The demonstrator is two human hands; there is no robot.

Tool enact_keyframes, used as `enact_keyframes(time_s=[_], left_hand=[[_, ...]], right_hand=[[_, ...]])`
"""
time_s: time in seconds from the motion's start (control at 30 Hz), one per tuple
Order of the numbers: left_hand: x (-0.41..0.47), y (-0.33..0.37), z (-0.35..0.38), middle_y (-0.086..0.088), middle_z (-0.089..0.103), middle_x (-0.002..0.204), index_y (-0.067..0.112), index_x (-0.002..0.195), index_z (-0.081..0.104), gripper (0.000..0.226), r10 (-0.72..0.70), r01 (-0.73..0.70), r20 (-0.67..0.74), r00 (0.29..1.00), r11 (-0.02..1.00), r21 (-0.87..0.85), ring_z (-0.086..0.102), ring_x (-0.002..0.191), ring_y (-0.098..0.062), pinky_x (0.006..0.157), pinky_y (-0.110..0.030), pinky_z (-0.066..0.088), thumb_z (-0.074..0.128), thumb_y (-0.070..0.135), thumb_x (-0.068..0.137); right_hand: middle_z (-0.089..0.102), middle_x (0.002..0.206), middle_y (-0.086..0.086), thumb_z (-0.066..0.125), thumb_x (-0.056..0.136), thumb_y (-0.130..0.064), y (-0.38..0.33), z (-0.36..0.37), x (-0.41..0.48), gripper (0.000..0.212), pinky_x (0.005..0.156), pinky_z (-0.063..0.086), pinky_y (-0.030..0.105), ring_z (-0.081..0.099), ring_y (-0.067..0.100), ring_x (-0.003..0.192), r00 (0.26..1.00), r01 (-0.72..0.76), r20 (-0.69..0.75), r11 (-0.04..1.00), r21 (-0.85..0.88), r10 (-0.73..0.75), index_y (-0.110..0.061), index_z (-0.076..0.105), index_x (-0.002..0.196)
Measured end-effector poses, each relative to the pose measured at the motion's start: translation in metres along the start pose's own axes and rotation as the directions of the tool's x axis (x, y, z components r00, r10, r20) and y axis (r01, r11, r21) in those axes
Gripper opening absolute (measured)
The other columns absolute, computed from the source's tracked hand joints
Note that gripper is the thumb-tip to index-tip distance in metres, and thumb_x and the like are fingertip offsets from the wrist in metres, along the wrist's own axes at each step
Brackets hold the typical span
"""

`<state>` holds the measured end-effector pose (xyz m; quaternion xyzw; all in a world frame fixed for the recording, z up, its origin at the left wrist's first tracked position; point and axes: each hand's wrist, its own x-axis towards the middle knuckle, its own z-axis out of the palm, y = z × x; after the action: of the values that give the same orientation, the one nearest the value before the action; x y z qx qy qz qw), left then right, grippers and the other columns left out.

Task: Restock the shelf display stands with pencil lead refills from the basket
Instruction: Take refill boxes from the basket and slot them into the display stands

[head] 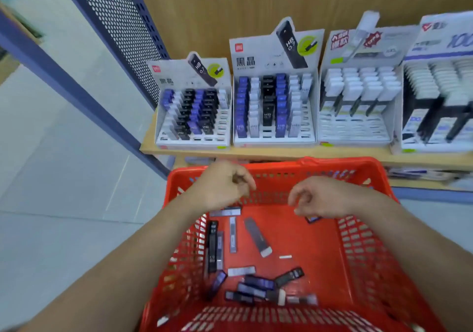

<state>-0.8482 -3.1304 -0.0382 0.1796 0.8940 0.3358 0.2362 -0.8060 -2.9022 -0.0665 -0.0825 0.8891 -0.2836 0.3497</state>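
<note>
Picking is starting: the left hand (225,186) and right hand (320,198) are hovering over the red basket (378,255), loosely curled, seemingly empty. Refills (257,237) are lying inside it. Next move is probably gripping one for a display stand (179,76).

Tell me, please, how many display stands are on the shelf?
4, side by side on the shelf: leftmost stand, second stand, third stand, rightmost stand, cut by the frame; more may hide beyond.

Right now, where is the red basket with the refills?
The red basket fills the lower centre of the head view, directly below the wooden shelf that carries the display stands.
</note>
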Motion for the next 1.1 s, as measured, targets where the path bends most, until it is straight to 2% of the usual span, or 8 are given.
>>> enact_keyframes(time_s=[0.1, 0.17, 0.3, 0.4, 0.5, 0.7, 0.93, 1.1], left_hand=[[-0.012, -0.036, 0.056, -0.001, 0.073, 0.085, 0.014, 0.091, 0.075, 0.019, -0.040, -0.033, 0.252, 0.967, 0.960, 0.278, 0.066, 0.075, -0.001, 0.070, -0.018, 0.045, 0.061, 0.006, 0.080], [-0.022, -0.061, 0.088, -0.003, 0.073, 0.098, 0.017, 0.095, 0.074, 0.018, -0.084, -0.076, 0.362, 0.928, 0.911, 0.406, 0.067, 0.093, -0.018, 0.076, -0.024, 0.046, 0.060, 0.016, 0.083], [-0.041, -0.108, 0.136, -0.005, 0.060, 0.120, 0.020, 0.121, 0.056, 0.037, -0.143, -0.202, 0.457, 0.878, 0.755, 0.623, 0.054, 0.115, -0.024, 0.094, -0.031, 0.040, 0.060, 0.034, 0.087], [-0.053, -0.131, 0.164, -0.004, 0.035, 0.139, 0.027, 0.141, 0.030, 0.069, -0.124, -0.258, 0.501, 0.857, 0.738, 0.624, 0.032, 0.129, -0.025, 0.098, -0.041, 0.043, 0.065, 0.032, 0.082], [-0.060, -0.142, 0.191, -0.007, 0.020, 0.147, 0.042, 0.143, 0.009, 0.075, -0.054, -0.350, 0.523, 0.850, 0.685, 0.639, 0.023, 0.134, -0.029, 0.095, -0.048, 0.043, 0.058, 0.036, 0.087], [-0.055, -0.149, 0.203, -0.010, 0.007, 0.157, 0.039, 0.147, 0.015, 0.055, -0.025, -0.461, 0.609, 0.793, 0.630, 0.626, 0.009, 0.143, -0.036, 0.110, -0.053, 0.027, 0.041, 0.036, 0.098], [-0.039, -0.141, 0.198, -0.009, 0.029, 0.141, 0.017, 0.137, 0.030, 0.053, -0.176, -0.115, 0.391, 0.903, 0.778, 0.617, 0.030, 0.131, -0.029, 0.104, -0.045, 0.038, 0.051, 0.037, 0.093], [-0.031, -0.141, 0.202, -0.010, 0.035, 0.137, 0.014, 0.135, 0.032, 0.044, -0.275, 0.043, 0.361, 0.891, 0.843, 0.536, 0.042, 0.126, -0.028, 0.101, -0.042, 0.044, 0.050, 0.025, 0.096]], right_hand=[[0.070, 0.106, 0.007, 0.068, 0.089, -0.025, 0.028, 0.045, -0.006, 0.030, 0.071, 0.037, 0.022, 0.063, 0.019, 0.094, 0.987, -0.062, 0.124, 0.954, -0.292, 0.102, -0.014, 0.066, 0.117], [0.067, 0.114, 0.008, 0.069, 0.087, -0.029, 0.048, 0.082, -0.009, 0.039, 0.078, 0.041, 0.025, 0.061, 0.024, 0.106, 0.974, -0.087, 0.168, 0.940, -0.329, 0.149, -0.016, 0.061, 0.123], [0.053, 0.129, 0.009, 0.069, 0.085, -0.037, 0.076, 0.152, -0.004, 0.055, 0.099, 0.044, 0.031, 0.053, 0.028, 0.121, 0.975, -0.063, 0.181, 0.937, -0.343, 0.132, -0.023, 0.050, 0.135], [0.030, 0.148, 0.007, 0.071, 0.082, -0.031, 0.079, 0.183, 0.005, 0.079, 0.108, 0.040, 0.035, 0.036, 0.027, 0.136, 0.982, -0.016, 0.166, 0.918, -0.395, 0.089, -0.031, 0.029, 0.149], [0.008, 0.159, 0.004, 0.063, 0.087, -0.017, 0.071, 0.200, 0.010, 0.085, 0.106, 0.040, 0.042, 0.019, 0.026, 0.144, 0.981, 0.048, 0.188, 0.869, -0.493, 0.052, -0.037, 0.013, 0.153], [0.017, 0.156, 0.006, 0.047, 0.095, -0.014, 0.068, 0.213, 0.017, 0.067, 0.100, 0.040, 0.048, 0.020, 0.027, 0.142, 0.982, 0.116, 0.188, 0.814, -0.570, -0.009, -0.029, 0.018, 0.153], [0.043, 0.136, 0.011, 0.050, 0.094, -0.015, 0.080, 0.217, 0.035, 0.048, 0.098, 0.047, 0.039, 0.043, 0.028, 0.124, 0.983, -0.119, 0.067, 0.872, -0.475, 0.171, -0.016, 0.036, 0.140], [0.046, 0.134, 0.010, 0.053, 0.095, -0.020, 0.086, 0.221, 0.036, 0.046, 0.090, 0.051, 0.039, 0.046, 0.028, 0.122, 0.949, -0.277, 0.000, 0.839, -0.469, 0.314, -0.015, 0.038, 0.138]])
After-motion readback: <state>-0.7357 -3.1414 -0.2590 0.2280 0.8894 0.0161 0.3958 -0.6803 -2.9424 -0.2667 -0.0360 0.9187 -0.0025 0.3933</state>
